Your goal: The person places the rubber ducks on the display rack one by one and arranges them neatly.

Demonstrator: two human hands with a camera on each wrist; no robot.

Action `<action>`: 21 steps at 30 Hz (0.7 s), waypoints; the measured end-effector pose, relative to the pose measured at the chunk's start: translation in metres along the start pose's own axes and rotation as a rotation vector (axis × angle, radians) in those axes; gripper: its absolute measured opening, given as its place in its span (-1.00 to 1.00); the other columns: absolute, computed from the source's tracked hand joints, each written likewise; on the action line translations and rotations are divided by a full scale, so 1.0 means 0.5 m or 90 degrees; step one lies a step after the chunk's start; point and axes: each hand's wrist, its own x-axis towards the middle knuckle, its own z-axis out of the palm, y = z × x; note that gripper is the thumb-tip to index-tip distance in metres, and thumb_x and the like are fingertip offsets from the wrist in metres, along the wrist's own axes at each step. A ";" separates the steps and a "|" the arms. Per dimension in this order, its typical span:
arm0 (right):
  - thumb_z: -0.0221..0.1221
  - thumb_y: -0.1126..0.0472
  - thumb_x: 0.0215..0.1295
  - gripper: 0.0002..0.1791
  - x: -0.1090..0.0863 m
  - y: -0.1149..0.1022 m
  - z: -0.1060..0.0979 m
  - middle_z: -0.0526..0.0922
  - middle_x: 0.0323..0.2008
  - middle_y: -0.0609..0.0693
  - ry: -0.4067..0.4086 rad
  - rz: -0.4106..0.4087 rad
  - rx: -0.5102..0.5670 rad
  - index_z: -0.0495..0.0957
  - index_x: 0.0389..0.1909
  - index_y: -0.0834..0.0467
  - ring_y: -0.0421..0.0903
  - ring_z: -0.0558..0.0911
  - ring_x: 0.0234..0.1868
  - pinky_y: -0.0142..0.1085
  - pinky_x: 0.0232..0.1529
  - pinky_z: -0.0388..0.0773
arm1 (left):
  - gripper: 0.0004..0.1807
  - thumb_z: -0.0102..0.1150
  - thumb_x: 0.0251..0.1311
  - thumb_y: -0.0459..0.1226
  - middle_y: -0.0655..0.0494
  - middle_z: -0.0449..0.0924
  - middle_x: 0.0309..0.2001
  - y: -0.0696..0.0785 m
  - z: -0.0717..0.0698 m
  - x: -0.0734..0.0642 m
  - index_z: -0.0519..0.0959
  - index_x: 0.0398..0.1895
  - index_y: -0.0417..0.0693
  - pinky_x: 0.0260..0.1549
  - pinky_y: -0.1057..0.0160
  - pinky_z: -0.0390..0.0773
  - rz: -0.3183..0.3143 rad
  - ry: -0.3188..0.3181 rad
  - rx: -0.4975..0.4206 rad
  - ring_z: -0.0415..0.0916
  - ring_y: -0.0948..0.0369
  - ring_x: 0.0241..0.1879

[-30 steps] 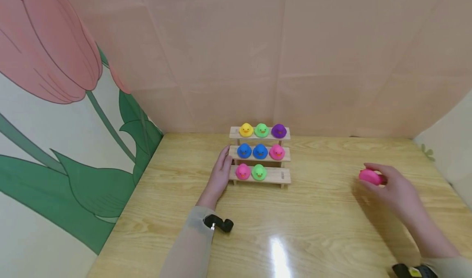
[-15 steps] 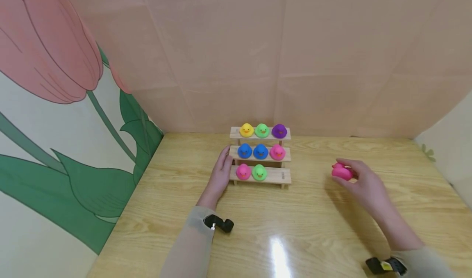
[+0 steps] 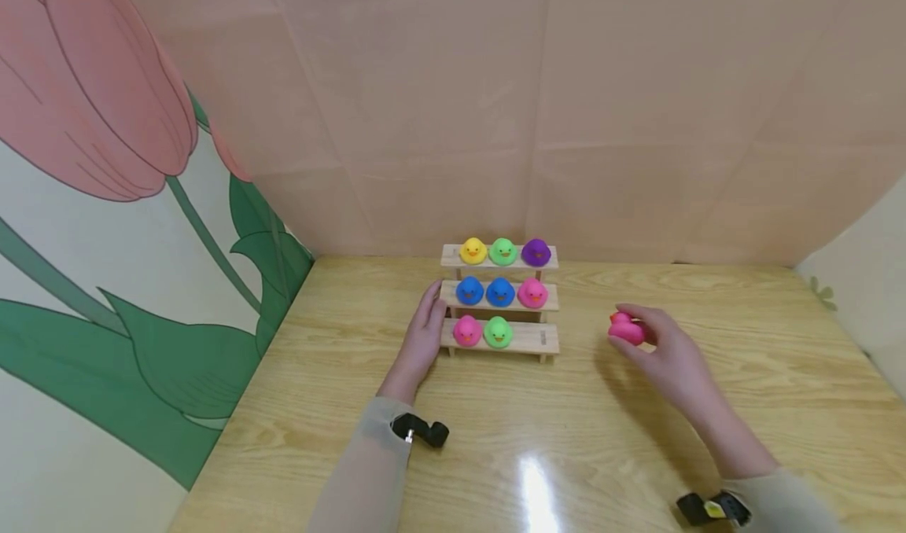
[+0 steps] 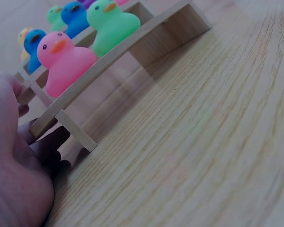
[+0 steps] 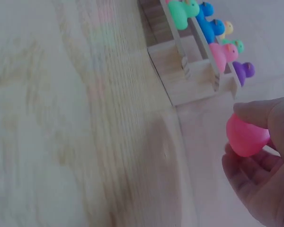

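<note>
A three-tier wooden display stand [image 3: 525, 336] bears toy ducks. My left hand [image 3: 420, 340] grips its left end; in the left wrist view several fingers [image 4: 51, 142] reach under the lowest shelf. A pink duck [image 3: 467, 331] and a green duck [image 3: 499, 332] sit on the left and middle of that front shelf, with bare wood at its right end. Right of the stand, my right hand [image 3: 668, 364] pinches another pink rubber duck [image 3: 627, 332] between thumb and fingers, above the table. In the right wrist view this held duck [image 5: 246, 137] shows its rounded body.
On the middle tier are two blue ducks [image 3: 484, 291] and a pink duck [image 3: 532, 293]. Yellow [image 3: 473, 251], green [image 3: 503, 251] and purple [image 3: 536, 252] ducks line the top tier. A pinkish backdrop [image 3: 602, 124] rises behind the wood-grain table [image 3: 340, 454].
My right hand has carried the pink duck leftward across the table toward the stand, slowing in the last half second. The left hand and the stand have stayed in place.
</note>
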 end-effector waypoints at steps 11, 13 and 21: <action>0.41 0.07 0.56 -0.42 0.000 -0.024 0.025 0.70 0.06 0.12 -0.025 -0.013 -0.005 0.57 0.50 0.15 0.04 0.48 -0.18 -0.25 -0.24 0.46 | -0.30 -0.26 0.75 0.26 0.22 0.12 0.75 -0.002 0.000 -0.001 0.09 0.82 0.42 0.67 -0.22 0.06 0.009 0.000 0.004 0.01 0.03 0.73; 0.40 0.07 0.57 -0.41 -0.001 -0.027 0.029 0.69 0.04 0.11 -0.032 -0.010 -0.003 0.56 0.51 0.14 0.05 0.50 -0.16 -0.23 -0.22 0.48 | -0.32 -0.27 0.74 0.27 0.24 0.12 0.75 -0.002 0.000 -0.001 0.09 0.81 0.49 0.67 -0.22 0.06 0.007 0.000 0.004 0.01 0.04 0.73; 0.42 0.22 0.53 -0.46 -0.004 -0.039 0.057 0.73 0.13 0.11 -0.035 -0.046 0.053 0.57 0.45 0.18 0.08 0.64 0.09 -0.10 0.07 0.70 | -0.41 -0.25 0.73 0.29 0.27 0.13 0.75 0.003 0.000 -0.005 0.12 0.73 0.74 0.66 -0.22 0.07 -0.004 0.002 0.008 0.02 0.06 0.73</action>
